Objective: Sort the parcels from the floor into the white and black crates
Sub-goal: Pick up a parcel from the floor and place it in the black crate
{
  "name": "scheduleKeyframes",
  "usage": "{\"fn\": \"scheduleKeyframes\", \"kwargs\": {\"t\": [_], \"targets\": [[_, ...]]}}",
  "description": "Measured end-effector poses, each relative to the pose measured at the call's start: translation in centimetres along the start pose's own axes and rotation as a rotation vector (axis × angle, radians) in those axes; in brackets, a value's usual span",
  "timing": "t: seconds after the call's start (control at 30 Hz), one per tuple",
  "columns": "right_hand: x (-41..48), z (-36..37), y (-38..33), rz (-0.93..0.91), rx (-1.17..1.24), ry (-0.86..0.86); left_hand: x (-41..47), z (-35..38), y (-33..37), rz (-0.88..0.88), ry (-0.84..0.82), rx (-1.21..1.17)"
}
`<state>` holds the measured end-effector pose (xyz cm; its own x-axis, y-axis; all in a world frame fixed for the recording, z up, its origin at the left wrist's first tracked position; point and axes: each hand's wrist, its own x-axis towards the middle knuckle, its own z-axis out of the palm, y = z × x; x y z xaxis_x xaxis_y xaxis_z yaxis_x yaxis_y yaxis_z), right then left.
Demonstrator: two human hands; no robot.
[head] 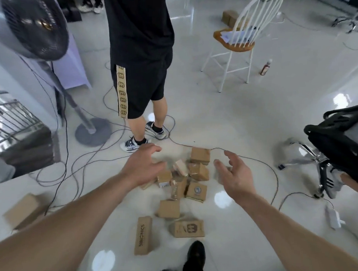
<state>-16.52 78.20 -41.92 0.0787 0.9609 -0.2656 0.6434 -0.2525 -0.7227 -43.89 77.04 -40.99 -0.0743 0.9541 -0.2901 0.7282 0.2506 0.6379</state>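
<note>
**Bright indoor light, strong fisheye**

Light from above glares off glossy floor [225,120]: hot spots lower centre, right edge, top. Shadows soft, faint. Edges bend hard; fan [34,22] upper left blurred. Parcels [199,156] at centre slightly soft.

one view only: head cam. it sat at the wearer's head height, pitched forward and down at the floor [225,120]. wide-angle, edges bowed. forearms [69,222] ran from the bottom corners; left hand [141,166] and right hand [236,176] sat mid-frame, near, over the parcels [196,188]. wearer's shoe [196,255] at bottom edge, fan [34,20] top left, white chair [238,36] top right.
</note>
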Motion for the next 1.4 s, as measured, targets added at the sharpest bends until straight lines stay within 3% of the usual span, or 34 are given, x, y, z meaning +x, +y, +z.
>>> {"fn": "scheduleKeyframes", "kwargs": {"t": [0.4,0.63,1.0,1.4], "targets": [[9.8,2.4,0.1,-0.135,-0.131,-0.182,2.8,1.4,-1.2,-0.255,0.146,-0.082],[10.2,5.3,1.8,-0.1,-0.182,-0.265,3.8,3.9,-4.4,-0.308,0.104,-0.131],[11.3,9.1,3.5,0.027,-0.241,-0.233,6.7,4.8,-10.9,-0.365,0.004,-0.144],[14.9,18.7,1.7,-0.044,-0.235,-0.41,8.5,4.1,-16.9,-0.446,0.046,-0.155]]}}
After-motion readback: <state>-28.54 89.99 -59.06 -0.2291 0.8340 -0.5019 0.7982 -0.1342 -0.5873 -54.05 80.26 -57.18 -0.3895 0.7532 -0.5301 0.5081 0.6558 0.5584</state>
